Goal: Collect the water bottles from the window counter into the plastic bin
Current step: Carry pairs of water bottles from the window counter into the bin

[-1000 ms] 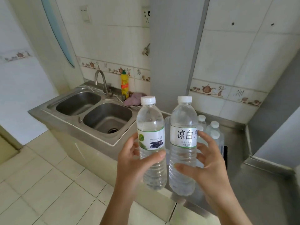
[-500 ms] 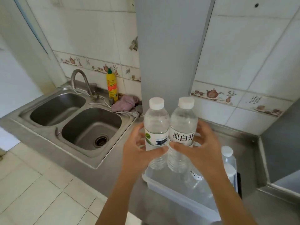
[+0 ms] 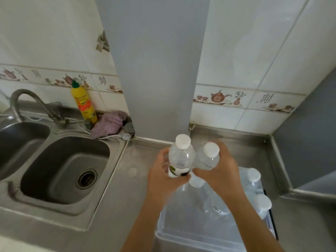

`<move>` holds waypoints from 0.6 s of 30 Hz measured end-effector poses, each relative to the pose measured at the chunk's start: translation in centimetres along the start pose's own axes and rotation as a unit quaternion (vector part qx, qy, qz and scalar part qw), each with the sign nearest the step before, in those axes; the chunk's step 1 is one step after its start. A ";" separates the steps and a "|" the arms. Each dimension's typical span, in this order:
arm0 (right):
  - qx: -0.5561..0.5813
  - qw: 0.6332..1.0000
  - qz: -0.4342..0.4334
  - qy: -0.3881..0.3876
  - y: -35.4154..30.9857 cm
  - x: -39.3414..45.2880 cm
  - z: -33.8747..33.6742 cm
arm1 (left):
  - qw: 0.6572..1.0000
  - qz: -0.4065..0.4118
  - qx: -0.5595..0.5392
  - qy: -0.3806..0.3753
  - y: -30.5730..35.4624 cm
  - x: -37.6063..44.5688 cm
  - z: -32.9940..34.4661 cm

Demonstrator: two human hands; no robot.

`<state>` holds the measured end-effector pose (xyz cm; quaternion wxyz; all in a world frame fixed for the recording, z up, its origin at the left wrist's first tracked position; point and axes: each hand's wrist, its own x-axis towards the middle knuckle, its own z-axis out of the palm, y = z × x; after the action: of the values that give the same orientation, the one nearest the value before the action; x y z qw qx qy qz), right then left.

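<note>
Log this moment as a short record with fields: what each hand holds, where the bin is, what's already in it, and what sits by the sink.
left hand: grips the green-label bottle, upright
right hand: grips the second bottle, upright, beside the first
position: both bottles above the bin's far end
plastic bin: clear, on the steel counter, right of the sink
in bin: several capped bottles; exact count unclear
by sink: yellow bottle, pink cloth, faucet

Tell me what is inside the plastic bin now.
Inside the bin, several capped water bottles stand along its right side. The hands and arms cover its middle, so an exact count is not possible.
</note>
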<state>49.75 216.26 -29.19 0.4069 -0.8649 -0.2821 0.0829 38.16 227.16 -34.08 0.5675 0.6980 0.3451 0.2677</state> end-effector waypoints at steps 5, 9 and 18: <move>-0.110 0.993 0.021 -0.028 0.7 0.3 1.7 | 0.998 -0.001 0.051 -0.042 -2.0 1.8 0.5; -0.096 0.995 0.025 -0.016 0.8 0.2 2.1 | 0.995 -0.014 0.073 -0.068 -3.3 2.8 0.8; -0.103 0.994 0.021 -0.020 1.6 -0.9 3.4 | 0.987 -0.003 0.151 -0.046 -4.3 2.8 1.3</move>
<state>48.42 217.19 -32.66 0.3085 -0.9060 -0.2788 0.0793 40.09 229.05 -38.60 0.4713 0.7863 0.3574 0.1787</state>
